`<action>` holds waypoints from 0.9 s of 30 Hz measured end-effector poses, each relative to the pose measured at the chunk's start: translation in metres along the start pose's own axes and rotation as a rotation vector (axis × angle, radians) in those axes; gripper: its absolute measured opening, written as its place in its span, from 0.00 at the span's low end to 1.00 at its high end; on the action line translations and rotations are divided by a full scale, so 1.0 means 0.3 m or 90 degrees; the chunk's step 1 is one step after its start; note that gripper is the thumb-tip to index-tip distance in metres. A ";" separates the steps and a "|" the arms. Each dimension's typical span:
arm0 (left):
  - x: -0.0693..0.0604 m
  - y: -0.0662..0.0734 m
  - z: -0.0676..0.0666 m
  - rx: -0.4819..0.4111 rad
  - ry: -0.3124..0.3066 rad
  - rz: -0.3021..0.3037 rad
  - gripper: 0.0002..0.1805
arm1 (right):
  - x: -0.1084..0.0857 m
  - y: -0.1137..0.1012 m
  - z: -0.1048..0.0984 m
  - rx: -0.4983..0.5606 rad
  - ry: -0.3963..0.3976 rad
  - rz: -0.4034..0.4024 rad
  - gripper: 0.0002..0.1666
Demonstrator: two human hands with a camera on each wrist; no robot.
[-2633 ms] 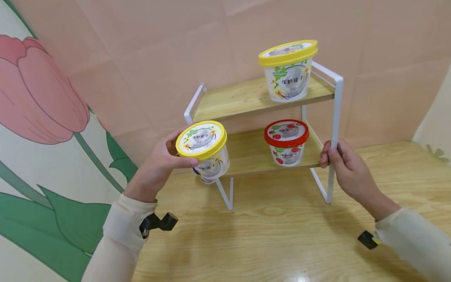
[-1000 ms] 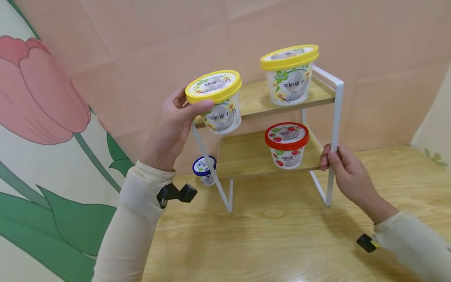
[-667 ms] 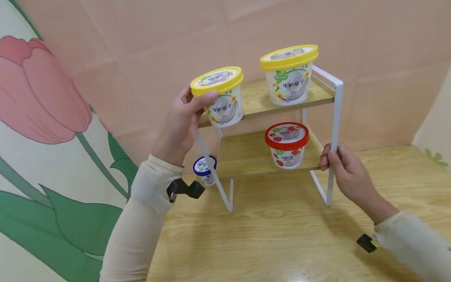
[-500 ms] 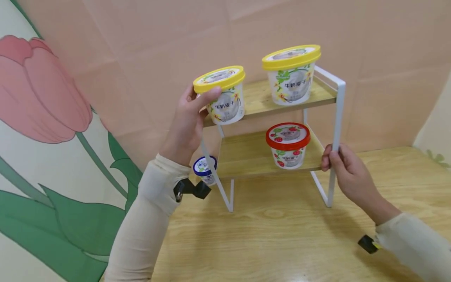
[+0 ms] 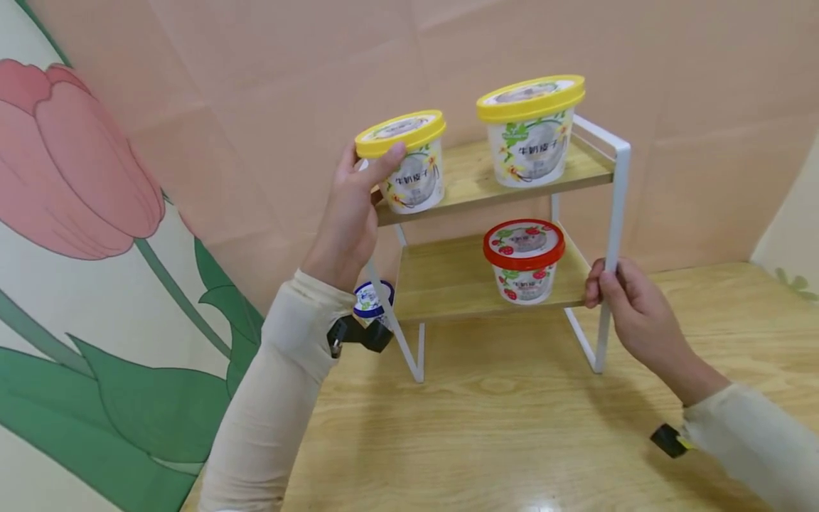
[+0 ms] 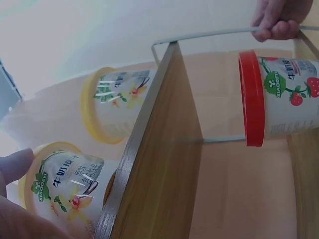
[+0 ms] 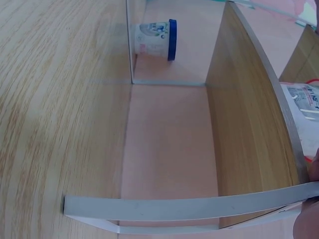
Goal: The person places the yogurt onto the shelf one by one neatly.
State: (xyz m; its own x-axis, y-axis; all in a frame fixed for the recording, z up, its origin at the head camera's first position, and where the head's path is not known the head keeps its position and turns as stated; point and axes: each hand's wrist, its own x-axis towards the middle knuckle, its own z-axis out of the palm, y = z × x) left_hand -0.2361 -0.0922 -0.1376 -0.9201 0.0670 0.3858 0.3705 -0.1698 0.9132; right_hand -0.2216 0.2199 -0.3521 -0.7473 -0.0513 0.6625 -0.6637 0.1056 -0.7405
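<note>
Nearest, gripping the rack (image 5: 617, 206) with the right hand (image 5: 633, 306), fingers curled round its right post beside the lower shelf (image 5: 441, 274); probably so held to steady the frame. Opposite, holding with the left hand (image 5: 345, 224) the first yellow-lidded tub (image 5: 417, 181), thumb across the front and over the lid's rim, other fingers hidden behind; gripped high and from the outer side, presumably to keep the base free for the boards. Located at the left end of the upper shelf (image 5: 463, 171), near its front edge; impossible to tell whether touching the wood or just above.

Toward the right end of the same level, standing unheld and upright: the second yellow-lidded tub (image 5: 532, 153), well apart from the first, perhaps for even spacing. Directly below, on the right half of the lower shelf: the red-lidded tub (image 5: 525, 277), print to the front, likely for easy reading.

Farther, on the table (image 5: 499, 441) beyond the left leg: the blue-lidded tub (image 5: 366, 303), partly masked by the wrist camera (image 5: 377, 338). Behind everything, a pink backdrop (image 5: 288, 92).

In the left wrist view, revealed: the underside of the upper shelf and a green leaf emblem on the held container; no blue lid. In the right wrist view, exposed: most of the blue-lidded tub's body, with neither yellow lid visible.
</note>
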 end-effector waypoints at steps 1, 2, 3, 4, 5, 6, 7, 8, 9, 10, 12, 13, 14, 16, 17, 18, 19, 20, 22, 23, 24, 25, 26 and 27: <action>0.000 0.001 0.000 -0.001 0.004 -0.002 0.31 | 0.000 0.000 -0.001 -0.002 0.000 0.000 0.09; 0.000 0.001 0.000 -0.002 0.009 -0.005 0.33 | -0.001 0.000 -0.002 0.000 0.001 0.002 0.09; -0.001 0.002 0.001 0.000 0.013 -0.007 0.36 | -0.002 0.000 -0.003 -0.001 0.002 0.001 0.09; -0.001 0.003 0.003 0.001 0.016 -0.007 0.38 | -0.004 0.000 -0.004 -0.003 0.004 0.001 0.09; -0.002 0.004 0.005 0.003 0.019 -0.008 0.40 | -0.006 -0.001 -0.005 -0.008 0.006 0.000 0.09; -0.003 0.005 0.007 0.007 0.021 -0.007 0.41 | -0.007 -0.001 -0.006 -0.009 0.007 -0.001 0.09; -0.003 0.006 0.008 0.010 0.021 -0.005 0.41 | -0.008 -0.002 -0.007 -0.016 0.009 -0.003 0.10; -0.003 0.006 0.009 0.014 0.018 -0.003 0.41 | -0.008 -0.002 -0.008 -0.016 0.009 -0.004 0.10; -0.004 0.007 0.010 0.018 0.013 0.000 0.40 | -0.009 -0.003 -0.008 -0.018 0.010 -0.005 0.10; -0.004 0.008 0.010 0.023 0.007 0.004 0.38 | -0.009 -0.004 -0.008 -0.018 0.010 -0.005 0.10; -0.005 0.008 0.008 0.030 -0.005 0.007 0.35 | -0.009 -0.005 -0.008 -0.015 0.010 -0.004 0.10; -0.005 0.008 0.007 0.034 -0.012 0.008 0.33 | -0.009 -0.005 -0.008 -0.019 0.010 -0.004 0.10; -0.006 0.007 0.005 0.040 -0.020 0.009 0.32 | -0.009 -0.006 -0.008 -0.019 0.010 -0.004 0.10; -0.009 0.006 0.000 0.045 -0.033 0.011 0.27 | -0.007 -0.005 -0.007 -0.014 0.009 -0.005 0.10; -0.009 0.005 -0.003 0.047 -0.035 0.010 0.26 | -0.005 -0.005 -0.006 -0.014 0.009 -0.007 0.10; -0.010 0.005 -0.005 0.049 -0.039 0.010 0.25 | -0.004 -0.004 -0.005 -0.008 0.008 -0.008 0.10; -0.011 0.005 -0.008 0.052 -0.041 0.011 0.25 | -0.002 -0.004 -0.004 -0.002 0.008 -0.010 0.10; -0.012 0.005 -0.010 0.054 -0.044 0.011 0.25 | 0.000 -0.003 -0.002 0.010 0.007 -0.012 0.10; -0.012 0.004 -0.014 0.057 -0.050 0.009 0.26 | 0.002 0.000 0.001 0.029 0.006 -0.016 0.10; -0.012 0.004 -0.016 0.058 -0.053 0.008 0.26 | 0.003 0.002 0.002 0.041 0.006 -0.017 0.10; -0.012 0.004 -0.017 0.058 -0.057 0.007 0.27 | 0.004 0.004 0.003 0.049 0.005 -0.018 0.10; -0.011 0.004 -0.019 0.059 -0.059 0.005 0.27 | 0.004 0.005 0.004 0.056 0.005 -0.018 0.10; -0.011 0.004 -0.020 0.060 -0.060 0.001 0.28 | 0.004 0.008 0.005 0.059 0.004 -0.018 0.10; -0.011 0.004 -0.021 0.062 -0.062 -0.001 0.29 | 0.004 0.009 0.005 0.055 0.005 -0.017 0.10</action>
State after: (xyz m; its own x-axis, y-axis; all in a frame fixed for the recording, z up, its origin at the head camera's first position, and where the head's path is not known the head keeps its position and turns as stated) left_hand -0.2335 -0.0987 -0.1384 -0.9061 0.1633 0.3903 0.3832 -0.0740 0.9207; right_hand -0.2244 0.2187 -0.3536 -0.7294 -0.0457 0.6826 -0.6838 0.0180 -0.7295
